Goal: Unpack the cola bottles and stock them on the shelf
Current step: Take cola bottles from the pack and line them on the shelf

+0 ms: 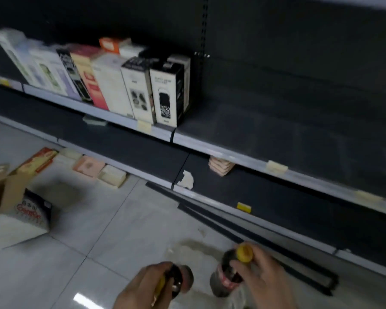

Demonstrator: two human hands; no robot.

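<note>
A person's two hands each grip a dark plastic cola bottle with a yellow cap above a pale tiled floor (112,237) — the left hand (143,286) curled round the left bottle (179,278), the right hand (261,275) clamped near the neck of the right bottle (226,276). An open brown cardboard carton (13,197) stands at left, its contents out of sight. Upright printed product boxes (112,83) line the dark metal shelf (276,139), whose right-hand section lies bare.
</note>
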